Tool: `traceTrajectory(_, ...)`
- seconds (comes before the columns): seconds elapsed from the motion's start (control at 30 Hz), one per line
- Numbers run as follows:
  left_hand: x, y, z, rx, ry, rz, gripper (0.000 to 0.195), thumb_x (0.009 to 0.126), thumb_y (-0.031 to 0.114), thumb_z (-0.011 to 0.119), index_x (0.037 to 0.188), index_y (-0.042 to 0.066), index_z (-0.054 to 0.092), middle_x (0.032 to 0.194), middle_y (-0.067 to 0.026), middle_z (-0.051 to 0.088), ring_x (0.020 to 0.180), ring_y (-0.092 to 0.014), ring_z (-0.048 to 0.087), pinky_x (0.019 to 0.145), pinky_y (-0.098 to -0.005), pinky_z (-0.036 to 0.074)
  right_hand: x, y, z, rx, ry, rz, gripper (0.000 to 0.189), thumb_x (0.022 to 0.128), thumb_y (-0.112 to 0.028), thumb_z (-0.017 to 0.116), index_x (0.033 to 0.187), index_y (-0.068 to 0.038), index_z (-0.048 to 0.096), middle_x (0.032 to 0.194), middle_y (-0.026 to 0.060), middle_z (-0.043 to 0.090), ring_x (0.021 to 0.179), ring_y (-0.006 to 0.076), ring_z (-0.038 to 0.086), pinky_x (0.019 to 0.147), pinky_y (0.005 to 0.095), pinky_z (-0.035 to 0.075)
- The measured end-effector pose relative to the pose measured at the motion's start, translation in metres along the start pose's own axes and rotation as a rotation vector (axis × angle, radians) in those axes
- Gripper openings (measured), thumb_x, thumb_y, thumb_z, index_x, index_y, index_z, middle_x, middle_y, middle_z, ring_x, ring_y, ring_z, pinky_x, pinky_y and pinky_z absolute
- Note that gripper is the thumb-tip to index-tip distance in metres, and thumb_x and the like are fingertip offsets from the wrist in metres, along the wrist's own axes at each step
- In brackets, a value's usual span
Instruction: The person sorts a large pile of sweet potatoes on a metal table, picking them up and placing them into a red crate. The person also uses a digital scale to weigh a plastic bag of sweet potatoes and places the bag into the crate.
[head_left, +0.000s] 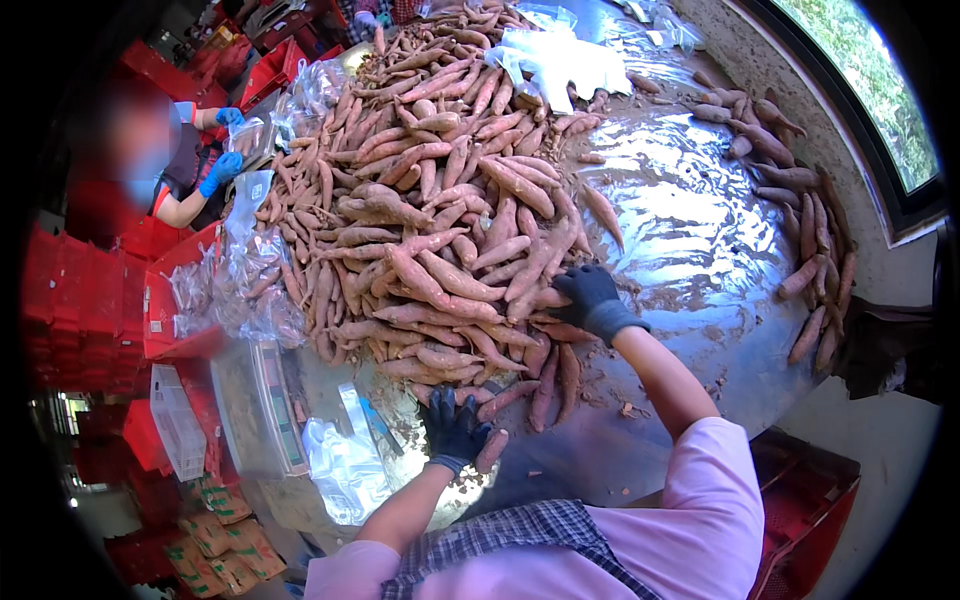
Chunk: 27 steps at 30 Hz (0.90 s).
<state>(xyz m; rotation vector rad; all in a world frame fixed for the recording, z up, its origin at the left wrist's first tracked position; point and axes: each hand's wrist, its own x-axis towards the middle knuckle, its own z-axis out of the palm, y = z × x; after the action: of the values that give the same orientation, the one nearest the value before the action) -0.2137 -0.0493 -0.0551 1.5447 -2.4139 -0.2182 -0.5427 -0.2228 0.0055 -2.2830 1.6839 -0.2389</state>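
Observation:
A large heap of reddish sweet potatoes (442, 217) covers the middle of a soil-smeared metal table (675, 240). My right hand (592, 304), in a dark glove, is at the heap's right edge. Its fingers curl over the end of one sweet potato (551, 298). Lower down, my left hand (454, 429), also gloved, has its fingers spread. The fingertips meet a sweet potato (472, 393) at the front of the heap. Beside the left thumb lies a short sweet potato (492, 450); the glove partly hides how they touch.
Clear plastic bags (345, 465) and a scale (262, 405) are left of my left hand. White bags (562, 64) lie on the heap's far side. More sweet potatoes (814, 247) line the right wall. A blue-gloved co-worker (221, 172) stands left, near stacked red crates (82, 315).

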Motion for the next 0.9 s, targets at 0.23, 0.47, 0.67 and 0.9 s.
traceTrajectory(0.23, 0.001, -0.001, 0.000, 0.003, -0.084, -0.038, 0.060, 0.069, 0.044, 0.065, 0.119, 0.018, 0.044, 0.126, -0.0203, 0.035, 0.119, -0.047, 0.030, 0.092, -0.0636, 0.027, 0.044, 0.051, -0.011, 0.822, 0.633, 0.375, 0.029, 0.081, -0.012, 0.065, 0.107, -0.003, 0.057, 0.091, 0.0052, 0.063, 0.075, 0.0143, 0.058, 0.069, 0.0301, 0.048)
traceTrajectory(0.47, -0.005, -0.006, 0.010, 0.076, -0.097, -0.013, 0.069, 0.066, 0.044, 0.067, 0.123, 0.017, 0.037, 0.129, -0.0207, 0.030, 0.122, -0.045, 0.027, 0.095, -0.0664, 0.022, 0.084, -0.071, -0.003, 0.419, 0.564, 0.009, 0.028, 0.072, -0.021, 0.064, 0.099, -0.013, 0.062, 0.088, 0.0161, 0.059, 0.087, 0.0333, 0.057, 0.076, 0.0389, 0.044)
traceTrajectory(0.67, -0.007, -0.004, 0.007, 0.071, -0.110, -0.006, 0.060, 0.072, 0.044, 0.062, 0.119, 0.013, 0.042, 0.126, -0.0237, 0.034, 0.120, -0.049, 0.029, 0.097, -0.0631, 0.024, 0.117, -0.031, -0.036, 0.876, 0.496, -0.094, 0.034, 0.077, -0.014, 0.064, 0.110, -0.009, 0.060, 0.105, 0.0132, 0.063, 0.099, 0.0266, 0.060, 0.086, 0.0329, 0.045)
traceTrajectory(0.9, 0.000, 0.000, -0.002, -0.045, -0.121, -0.014, 0.061, 0.074, 0.048, 0.060, 0.123, 0.015, 0.041, 0.128, -0.0243, 0.033, 0.118, -0.050, 0.031, 0.096, -0.0645, 0.025, 0.233, 0.221, -0.005, -0.097, 0.784, 0.195, 0.021, 0.079, -0.026, 0.060, 0.097, -0.016, 0.062, 0.106, 0.0139, 0.059, 0.089, 0.0356, 0.060, 0.078, 0.0393, 0.048)
